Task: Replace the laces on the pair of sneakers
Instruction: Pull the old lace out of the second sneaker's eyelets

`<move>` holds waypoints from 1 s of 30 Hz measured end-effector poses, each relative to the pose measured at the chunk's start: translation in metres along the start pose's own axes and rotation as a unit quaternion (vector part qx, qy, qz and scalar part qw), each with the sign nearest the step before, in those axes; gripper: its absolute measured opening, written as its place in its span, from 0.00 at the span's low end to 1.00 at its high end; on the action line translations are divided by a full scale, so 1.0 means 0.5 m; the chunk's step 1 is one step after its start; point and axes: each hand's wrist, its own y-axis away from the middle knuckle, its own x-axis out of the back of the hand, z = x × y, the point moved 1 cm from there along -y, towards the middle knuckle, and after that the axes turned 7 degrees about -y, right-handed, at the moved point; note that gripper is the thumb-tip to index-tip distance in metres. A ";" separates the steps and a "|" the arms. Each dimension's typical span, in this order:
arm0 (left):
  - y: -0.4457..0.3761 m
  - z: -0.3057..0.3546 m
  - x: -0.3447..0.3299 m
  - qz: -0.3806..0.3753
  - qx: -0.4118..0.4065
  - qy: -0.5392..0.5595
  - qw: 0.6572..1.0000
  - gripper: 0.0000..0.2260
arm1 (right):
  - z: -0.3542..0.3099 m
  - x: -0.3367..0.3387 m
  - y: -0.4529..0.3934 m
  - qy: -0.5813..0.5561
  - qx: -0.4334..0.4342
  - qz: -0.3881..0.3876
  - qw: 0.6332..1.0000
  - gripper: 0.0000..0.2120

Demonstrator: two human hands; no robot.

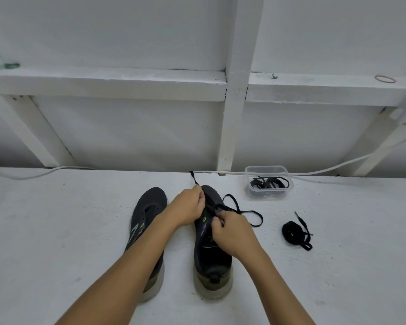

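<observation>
Two hands worked the right-side black knit sneaker [211,252] at six o'clock: the left hand [188,206] pinched the flat black lace [242,211], the right hand [230,233] gripped the upper. Uneven pulling could probably drag the lace's loose loop out of its eyelet.

Two black sneakers [148,231] stand side by side, a black lace [244,212] threaded through the right one.

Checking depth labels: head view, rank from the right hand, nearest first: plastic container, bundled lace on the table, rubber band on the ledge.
From the right hand:
1. Bundled lace, on the table to its right.
2. Plastic container, farther back and right, holding more laces.
3. Rubber band, on the wall ledge, far right.
</observation>
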 end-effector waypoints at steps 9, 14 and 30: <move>0.008 -0.025 -0.004 0.026 0.006 0.088 0.996 0.02 | 0.022 -0.010 0.009 -0.060 -0.047 -0.009 0.997 0.11; -0.001 -0.015 0.016 -0.038 0.008 0.034 0.999 0.06 | 0.021 -0.010 0.005 -0.060 -0.037 -0.004 0.997 0.09; 0.012 -0.038 0.040 0.000 0.071 0.195 0.978 0.04 | 0.019 -0.054 0.028 -0.044 -0.057 0.016 0.997 0.31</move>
